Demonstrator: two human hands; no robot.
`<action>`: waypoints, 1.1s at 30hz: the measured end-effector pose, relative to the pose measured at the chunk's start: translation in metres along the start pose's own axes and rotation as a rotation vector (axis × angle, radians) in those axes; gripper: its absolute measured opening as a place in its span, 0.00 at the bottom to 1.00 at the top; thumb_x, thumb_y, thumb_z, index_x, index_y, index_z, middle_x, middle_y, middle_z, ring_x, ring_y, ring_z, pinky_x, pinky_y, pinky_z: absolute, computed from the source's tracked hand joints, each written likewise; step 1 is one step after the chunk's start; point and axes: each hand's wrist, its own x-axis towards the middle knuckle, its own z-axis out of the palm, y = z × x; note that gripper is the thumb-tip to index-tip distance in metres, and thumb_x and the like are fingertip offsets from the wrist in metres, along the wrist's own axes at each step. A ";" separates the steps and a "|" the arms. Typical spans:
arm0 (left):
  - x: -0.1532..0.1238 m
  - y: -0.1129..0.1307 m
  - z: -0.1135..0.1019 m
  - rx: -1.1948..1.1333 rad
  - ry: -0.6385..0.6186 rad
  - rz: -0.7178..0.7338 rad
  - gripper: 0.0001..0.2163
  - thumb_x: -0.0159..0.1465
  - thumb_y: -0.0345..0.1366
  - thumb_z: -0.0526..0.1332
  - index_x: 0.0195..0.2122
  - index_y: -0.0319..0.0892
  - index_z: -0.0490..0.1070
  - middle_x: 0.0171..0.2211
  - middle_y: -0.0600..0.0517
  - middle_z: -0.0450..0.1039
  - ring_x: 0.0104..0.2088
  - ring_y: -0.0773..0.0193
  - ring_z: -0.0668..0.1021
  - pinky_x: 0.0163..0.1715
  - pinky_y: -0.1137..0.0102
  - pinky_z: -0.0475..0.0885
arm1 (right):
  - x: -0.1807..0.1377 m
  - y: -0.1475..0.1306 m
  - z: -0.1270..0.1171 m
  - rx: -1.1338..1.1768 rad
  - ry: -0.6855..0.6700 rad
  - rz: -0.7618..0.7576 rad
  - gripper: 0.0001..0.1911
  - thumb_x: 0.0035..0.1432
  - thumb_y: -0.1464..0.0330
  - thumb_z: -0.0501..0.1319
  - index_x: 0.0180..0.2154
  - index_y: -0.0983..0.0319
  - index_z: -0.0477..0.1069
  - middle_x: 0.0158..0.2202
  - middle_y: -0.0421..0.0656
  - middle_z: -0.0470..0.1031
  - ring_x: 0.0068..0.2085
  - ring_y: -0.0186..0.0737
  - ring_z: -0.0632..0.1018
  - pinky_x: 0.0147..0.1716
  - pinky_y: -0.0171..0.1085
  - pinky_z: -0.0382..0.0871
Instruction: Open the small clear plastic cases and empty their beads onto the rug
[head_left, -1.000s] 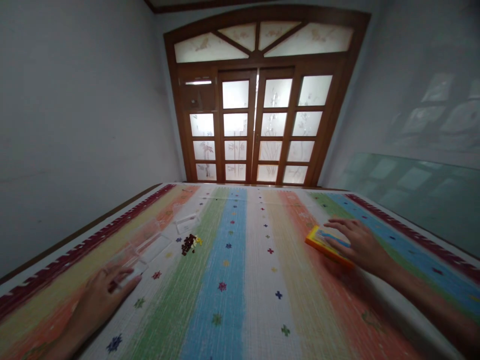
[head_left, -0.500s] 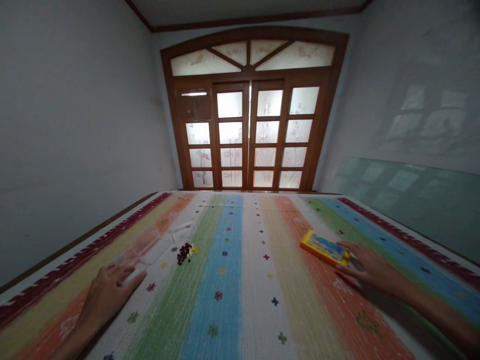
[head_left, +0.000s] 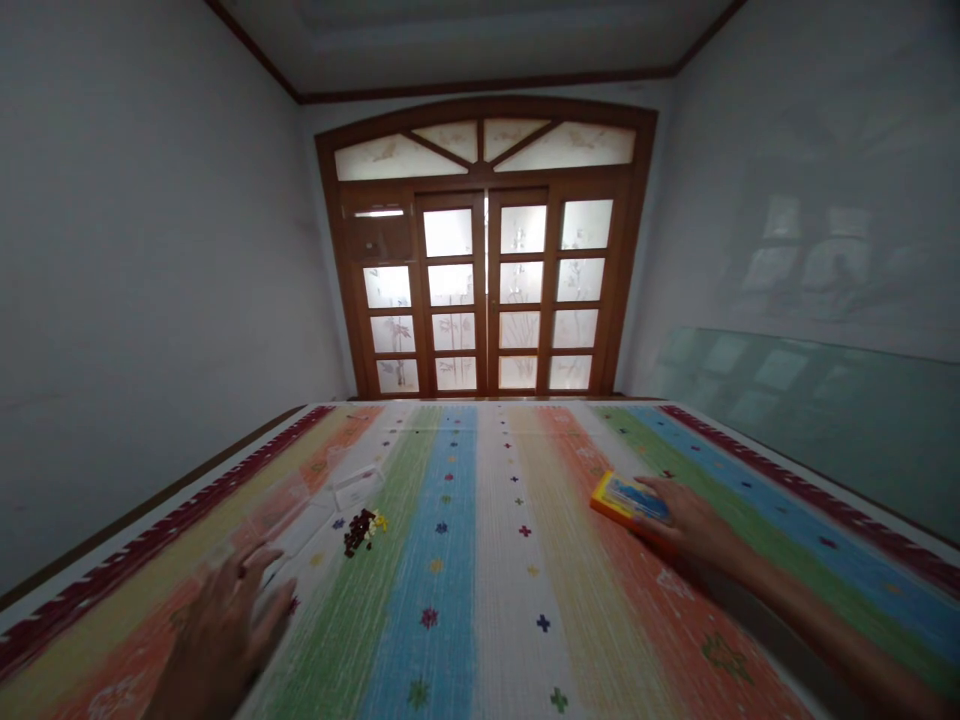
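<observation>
My right hand (head_left: 694,522) rests on the near end of a flat orange and yellow box (head_left: 624,499) with a blue picture on its lid, lying on the striped cloth (head_left: 480,560) at the right. Whether the fingers grip the box or only touch it is unclear. My left hand (head_left: 225,625) hovers at the lower left with fingers spread and nothing in it, blurred. Just beyond it lie clear plastic trays (head_left: 300,515). A small pile of dark and yellow beads (head_left: 360,530) sits to the right of the trays.
The cloth has coloured stripes with small flower marks and a dark red border on both sides. A wooden double door with frosted panes (head_left: 484,290) stands at the far end. A pane of glass (head_left: 810,400) leans on the right wall.
The view has tilted up. My left hand has lifted off the clear tray and spread its fingers. My right hand has stayed at the orange box.
</observation>
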 end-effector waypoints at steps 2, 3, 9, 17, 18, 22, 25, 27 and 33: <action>0.011 0.004 0.006 0.039 -0.028 0.036 0.18 0.65 0.45 0.53 0.49 0.42 0.72 0.52 0.41 0.75 0.53 0.46 0.77 0.56 0.53 0.71 | 0.000 -0.003 -0.001 0.030 0.005 0.005 0.32 0.57 0.48 0.53 0.54 0.61 0.73 0.54 0.56 0.77 0.54 0.59 0.78 0.56 0.58 0.69; 0.017 0.005 0.008 0.057 -0.060 0.047 0.17 0.65 0.44 0.52 0.48 0.42 0.73 0.51 0.41 0.76 0.54 0.46 0.77 0.56 0.53 0.71 | 0.000 -0.006 -0.004 0.041 0.016 0.005 0.32 0.57 0.48 0.53 0.54 0.62 0.73 0.54 0.56 0.77 0.55 0.59 0.77 0.57 0.58 0.68; 0.041 -0.003 0.023 0.073 -0.258 0.004 0.17 0.65 0.37 0.49 0.43 0.41 0.76 0.49 0.39 0.77 0.51 0.48 0.79 0.52 0.57 0.74 | -0.018 -0.040 -0.026 0.138 0.077 -0.022 0.27 0.60 0.50 0.56 0.52 0.60 0.73 0.52 0.55 0.77 0.54 0.58 0.78 0.55 0.54 0.71; 0.050 -0.015 0.035 0.021 -0.308 -0.082 0.19 0.66 0.38 0.47 0.41 0.41 0.77 0.45 0.42 0.79 0.47 0.50 0.81 0.52 0.58 0.74 | -0.066 -0.109 -0.012 0.255 -0.251 -0.132 0.29 0.61 0.53 0.60 0.59 0.61 0.71 0.60 0.56 0.72 0.61 0.58 0.72 0.62 0.58 0.63; 0.050 -0.016 0.036 0.011 -0.317 -0.086 0.19 0.66 0.38 0.46 0.41 0.41 0.77 0.45 0.42 0.79 0.47 0.50 0.81 0.53 0.58 0.73 | -0.071 -0.119 -0.012 0.261 -0.291 -0.114 0.30 0.61 0.53 0.61 0.60 0.61 0.70 0.62 0.56 0.70 0.62 0.58 0.71 0.62 0.57 0.63; 0.048 -0.020 0.039 -0.028 -0.301 -0.101 0.17 0.65 0.38 0.48 0.41 0.42 0.77 0.45 0.43 0.80 0.47 0.52 0.81 0.53 0.59 0.73 | -0.079 -0.150 -0.016 0.307 -0.373 -0.151 0.28 0.63 0.55 0.60 0.60 0.60 0.70 0.63 0.55 0.69 0.62 0.56 0.71 0.62 0.54 0.63; 0.047 -0.020 0.040 -0.048 -0.258 -0.121 0.17 0.64 0.38 0.48 0.40 0.42 0.76 0.45 0.42 0.80 0.46 0.51 0.81 0.52 0.58 0.74 | -0.078 -0.157 -0.013 0.298 -0.384 -0.183 0.28 0.61 0.59 0.62 0.61 0.60 0.70 0.63 0.55 0.69 0.62 0.55 0.70 0.62 0.55 0.62; 0.047 -0.020 0.038 -0.056 -0.246 -0.122 0.18 0.65 0.39 0.47 0.39 0.42 0.76 0.44 0.42 0.80 0.45 0.51 0.82 0.51 0.58 0.75 | -0.077 -0.159 -0.009 0.280 -0.386 -0.209 0.29 0.59 0.61 0.63 0.61 0.61 0.70 0.63 0.55 0.68 0.63 0.56 0.70 0.62 0.56 0.62; 0.047 -0.018 0.033 -0.065 -0.287 -0.105 0.19 0.65 0.40 0.46 0.39 0.41 0.77 0.45 0.41 0.80 0.46 0.50 0.82 0.50 0.58 0.75 | -0.071 -0.172 -0.002 0.246 -0.349 -0.291 0.26 0.61 0.60 0.61 0.60 0.60 0.70 0.63 0.54 0.69 0.62 0.56 0.70 0.61 0.57 0.64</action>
